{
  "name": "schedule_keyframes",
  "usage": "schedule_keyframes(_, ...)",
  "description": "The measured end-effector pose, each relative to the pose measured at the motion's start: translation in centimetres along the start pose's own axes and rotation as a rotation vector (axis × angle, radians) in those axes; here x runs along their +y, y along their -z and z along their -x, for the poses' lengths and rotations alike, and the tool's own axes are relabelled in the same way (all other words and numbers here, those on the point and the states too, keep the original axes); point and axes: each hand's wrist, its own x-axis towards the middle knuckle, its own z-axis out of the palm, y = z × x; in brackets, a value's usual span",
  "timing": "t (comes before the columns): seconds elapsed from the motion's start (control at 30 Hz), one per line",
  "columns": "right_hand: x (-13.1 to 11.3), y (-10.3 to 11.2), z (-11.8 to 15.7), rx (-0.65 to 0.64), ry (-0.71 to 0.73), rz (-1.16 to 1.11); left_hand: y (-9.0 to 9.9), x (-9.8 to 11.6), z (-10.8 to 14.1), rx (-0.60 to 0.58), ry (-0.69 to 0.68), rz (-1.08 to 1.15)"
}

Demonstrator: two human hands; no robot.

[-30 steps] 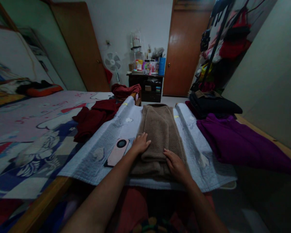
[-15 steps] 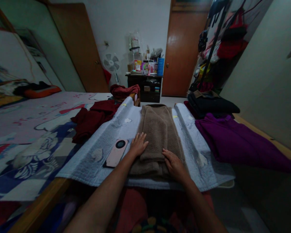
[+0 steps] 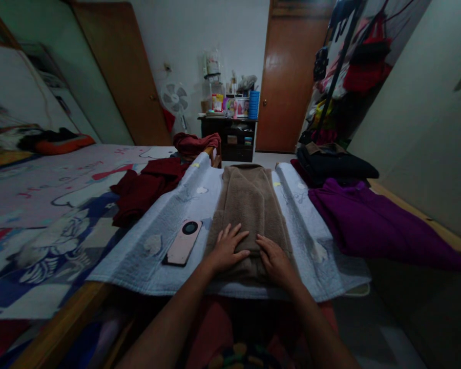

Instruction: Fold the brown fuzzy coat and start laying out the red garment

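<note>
A brown fleecy garment (image 3: pixel 246 200), folded into a long narrow shape, lies on a pale blue quilted cloth (image 3: pixel 200 202). My left hand (image 3: pixel 229 249) rests palm down on its near left part, fingers spread. Just to the right, my right hand (image 3: pixel 273 258) lies on the near right part with its fingers stretched forward. The hands are apart, and neither grips the fabric. Left of the garment, a pink phone (image 3: pixel 183 245) with a round dark camera ring lies face down on the cloth.
A dark red garment (image 3: pixel 148 187) lies on the bed at the left. On the right are a folded purple garment (image 3: pixel 380 220) and a stack of dark clothes (image 3: pixel 336 164). A fan (image 3: pixel 175 98) and a dark cabinet (image 3: pixel 230 141) stand at the far wall.
My left hand has moved from the garment's left edge toward its middle and slightly nearer to me. My right hand has stayed almost in place.
</note>
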Motion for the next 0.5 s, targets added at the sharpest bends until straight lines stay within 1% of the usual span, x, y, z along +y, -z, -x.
schedule_keyframes(0.1, -0.2, 0.2, 0.0, -0.015, 0.001, -0.003, 0.2, -0.7, 0.4, 0.004, -0.029, 0.077)
schedule_keyframes(0.27, -0.6, 0.6, 0.0, -0.029, 0.005, -0.022, 0.9, -1.6, 1.4, -0.044, -0.097, 0.174)
schedule_keyframes(0.5, -0.9, 1.0, -0.1, -0.063, -0.004, -0.027, 0.7, -0.6, 1.8, 0.014, -0.071, 0.011)
